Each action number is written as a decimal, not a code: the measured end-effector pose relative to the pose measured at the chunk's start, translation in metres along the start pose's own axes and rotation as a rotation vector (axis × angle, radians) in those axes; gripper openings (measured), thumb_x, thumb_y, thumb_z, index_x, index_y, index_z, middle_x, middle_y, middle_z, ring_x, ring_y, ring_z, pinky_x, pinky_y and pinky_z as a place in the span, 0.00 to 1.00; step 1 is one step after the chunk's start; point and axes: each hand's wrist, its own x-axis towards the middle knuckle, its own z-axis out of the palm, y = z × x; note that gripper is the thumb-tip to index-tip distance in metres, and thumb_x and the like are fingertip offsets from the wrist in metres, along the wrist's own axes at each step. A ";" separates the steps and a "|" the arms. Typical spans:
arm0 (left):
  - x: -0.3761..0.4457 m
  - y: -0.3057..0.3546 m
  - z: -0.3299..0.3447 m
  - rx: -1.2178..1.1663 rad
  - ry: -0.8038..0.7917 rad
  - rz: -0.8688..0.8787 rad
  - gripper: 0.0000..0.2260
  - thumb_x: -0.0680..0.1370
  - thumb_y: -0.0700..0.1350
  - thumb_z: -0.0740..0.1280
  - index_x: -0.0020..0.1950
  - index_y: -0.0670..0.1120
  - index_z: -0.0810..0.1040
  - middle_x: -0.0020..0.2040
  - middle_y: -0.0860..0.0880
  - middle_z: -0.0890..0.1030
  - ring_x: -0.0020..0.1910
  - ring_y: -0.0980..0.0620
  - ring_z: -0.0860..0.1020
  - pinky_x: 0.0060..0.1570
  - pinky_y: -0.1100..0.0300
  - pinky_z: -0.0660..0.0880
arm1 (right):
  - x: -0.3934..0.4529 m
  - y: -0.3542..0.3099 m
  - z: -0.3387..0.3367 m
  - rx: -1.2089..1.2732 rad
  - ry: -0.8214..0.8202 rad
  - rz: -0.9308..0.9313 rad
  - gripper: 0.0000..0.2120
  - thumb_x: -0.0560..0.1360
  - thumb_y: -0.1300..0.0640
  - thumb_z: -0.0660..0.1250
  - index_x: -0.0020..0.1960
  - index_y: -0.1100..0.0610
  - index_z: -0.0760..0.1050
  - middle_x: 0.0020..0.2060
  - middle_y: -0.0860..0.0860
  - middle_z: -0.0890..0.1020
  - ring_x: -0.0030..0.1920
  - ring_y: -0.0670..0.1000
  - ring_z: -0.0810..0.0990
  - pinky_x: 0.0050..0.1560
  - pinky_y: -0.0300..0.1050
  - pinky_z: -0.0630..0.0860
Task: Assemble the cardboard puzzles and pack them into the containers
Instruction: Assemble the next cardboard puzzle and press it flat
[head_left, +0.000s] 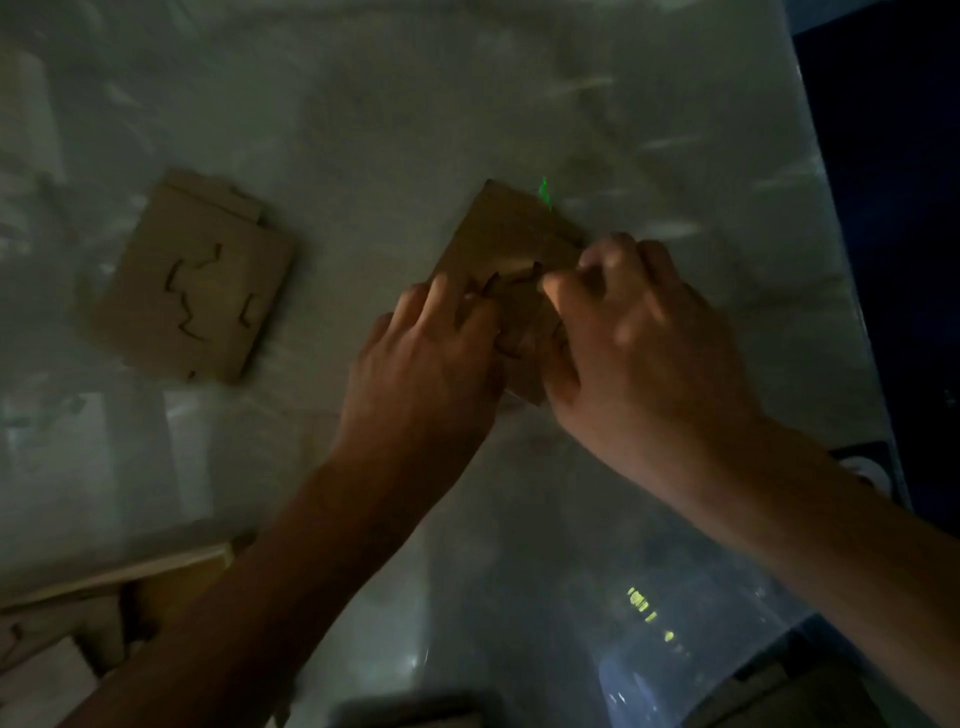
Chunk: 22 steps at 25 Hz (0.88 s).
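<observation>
A pale, glossy worktop (363, 104) fills most of the dim, blurred view, its right edge running down against a dark area on the right.

Both bare forearms come in from the near edge and meet just right of centre. The left arm rises from the near left; the left hand (431, 358) lies back-up with its fingers (441, 296) bent down onto the near left part of a cardboard puzzle (511, 234), pressing on it. The right arm comes in from the near right; the right hand (639, 332) is also back-up, its fingers (602, 254) curled over the puzzle's right side, with the thumb and forefinger pinching at a dark jagged cut line in the middle of the sheet.

That puzzle lies flat on the worktop, turned like a diamond, one corner pointing far and the opposite corner toward the near edge between the two hands; its long axis runs near to far, tilted slightly.

A second cardboard puzzle (192, 291) lies well apart to the left, flat, showing zigzag cut lines, with a small tab jutting from its far edge.

At the near left corner, more cardboard pieces (78, 613) are stacked, too blurred to tell apart.
</observation>
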 end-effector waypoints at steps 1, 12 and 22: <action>0.004 0.001 0.001 0.026 -0.006 0.005 0.16 0.77 0.47 0.67 0.64 0.45 0.76 0.65 0.43 0.75 0.61 0.40 0.74 0.53 0.45 0.76 | 0.002 -0.002 0.002 -0.014 -0.038 0.008 0.20 0.75 0.49 0.65 0.64 0.57 0.74 0.65 0.60 0.72 0.63 0.60 0.72 0.52 0.55 0.76; 0.077 0.007 -0.012 0.042 0.020 0.183 0.21 0.79 0.49 0.62 0.72 0.48 0.71 0.74 0.45 0.69 0.74 0.43 0.65 0.65 0.46 0.68 | -0.021 -0.016 0.041 -0.013 -0.141 -0.011 0.39 0.78 0.39 0.59 0.80 0.62 0.54 0.79 0.66 0.56 0.79 0.66 0.55 0.72 0.64 0.65; 0.090 -0.004 -0.013 0.095 0.004 0.273 0.19 0.80 0.52 0.61 0.71 0.52 0.72 0.69 0.46 0.72 0.66 0.44 0.70 0.61 0.48 0.67 | -0.019 0.002 0.056 -0.072 -0.042 -0.066 0.34 0.78 0.45 0.57 0.79 0.59 0.56 0.79 0.63 0.57 0.78 0.65 0.58 0.70 0.72 0.59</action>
